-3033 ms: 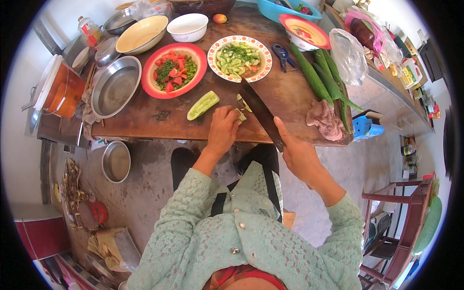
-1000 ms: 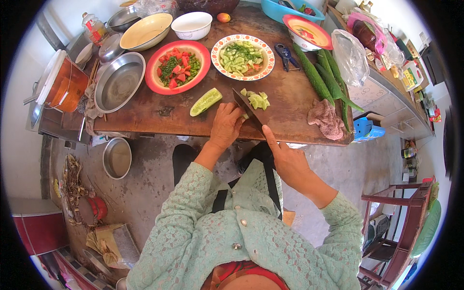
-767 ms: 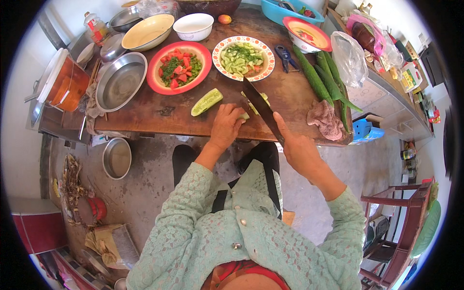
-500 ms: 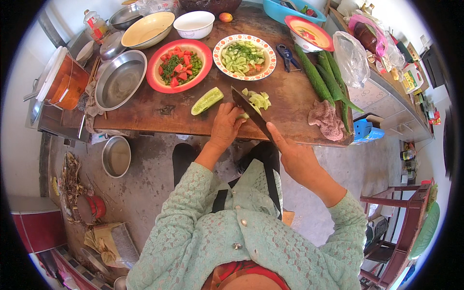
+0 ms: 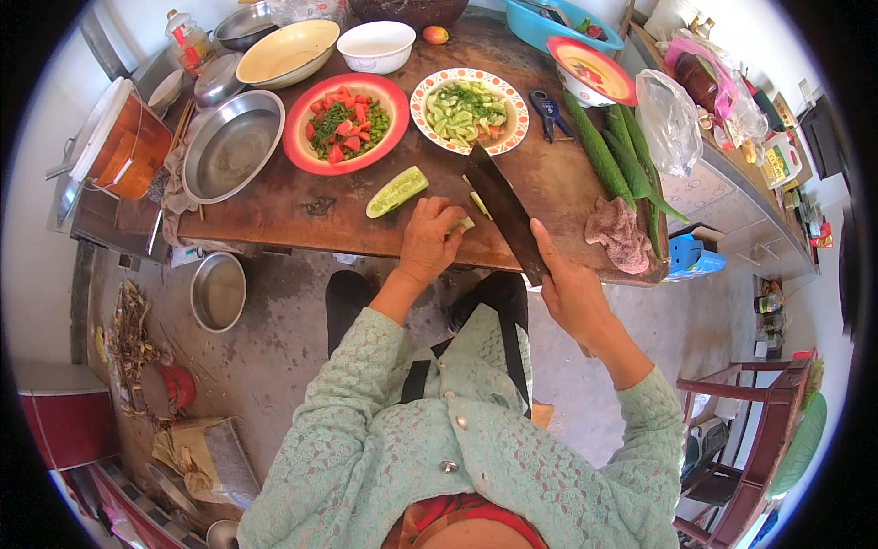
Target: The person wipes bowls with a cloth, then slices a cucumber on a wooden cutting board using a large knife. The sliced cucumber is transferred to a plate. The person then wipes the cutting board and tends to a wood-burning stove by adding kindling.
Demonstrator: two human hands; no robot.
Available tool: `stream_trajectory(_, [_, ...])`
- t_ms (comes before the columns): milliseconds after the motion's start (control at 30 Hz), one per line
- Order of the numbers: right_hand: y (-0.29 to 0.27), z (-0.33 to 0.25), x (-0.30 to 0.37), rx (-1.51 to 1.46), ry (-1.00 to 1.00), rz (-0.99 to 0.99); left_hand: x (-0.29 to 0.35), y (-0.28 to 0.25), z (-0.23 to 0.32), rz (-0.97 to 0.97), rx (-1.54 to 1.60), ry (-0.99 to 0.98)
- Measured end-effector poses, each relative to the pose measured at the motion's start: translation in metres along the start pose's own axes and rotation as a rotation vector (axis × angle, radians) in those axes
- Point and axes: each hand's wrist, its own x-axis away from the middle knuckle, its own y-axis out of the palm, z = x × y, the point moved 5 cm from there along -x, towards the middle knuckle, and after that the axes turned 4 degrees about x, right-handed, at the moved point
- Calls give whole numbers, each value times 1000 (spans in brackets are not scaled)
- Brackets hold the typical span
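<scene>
My right hand (image 5: 574, 297) grips the handle of a wide dark kitchen knife (image 5: 505, 209), its blade slanting up and left over the wooden table. A small end of cucumber (image 5: 467, 222) pokes out from the fingertips of my left hand (image 5: 430, 234), which is closed round it. Beside the blade's left edge lies a thin pale-green cucumber strip (image 5: 480, 205). Just beyond my left hand rests a peeled cucumber half (image 5: 398, 191), cut side up. Past the knife tip stands an orange-patterned bowl (image 5: 521, 108) of cucumber slices and chopped greens.
A red-rimmed dish (image 5: 291, 137) of chopped tomato and greens stands left of the bowl, near a metal basin (image 5: 206, 188). Rightward are a blue peeler-like tool (image 5: 549, 112), whole cucumbers (image 5: 599, 151) and a pinkish cloth (image 5: 617, 236) by the table's corner.
The knife has moved right, away from my left fingers. The pile of slices at its right side no longer shows; the blade covers part of that spot. My left hand stays nearly in place.
</scene>
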Motion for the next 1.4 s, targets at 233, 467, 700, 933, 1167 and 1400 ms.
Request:
stream_trajectory(233, [7, -23, 11, -39, -72, -23, -1, -2, 4, -17, -27, 3])
stream_trajectory(467, [33, -26, 6, 178, -20, -40, -3, -1, 6, -38, -26, 3])
stream_trajectory(700, [-2, -8, 0, 93, 7, -59, 2, -2, -1, -20, 44, -31])
stream_trajectory(933, [1, -23, 6, 71, -166, -10, 3, -2, -3, -16, 7, -28])
stream_trajectory(1167, [19, -17, -2, 220, -141, 23, 1, -2, -3, -61, 41, -66])
stream_trajectory(1400, [5, 1, -10, -45, -12, 4, 2, -6, -4, -18, 85, -6])
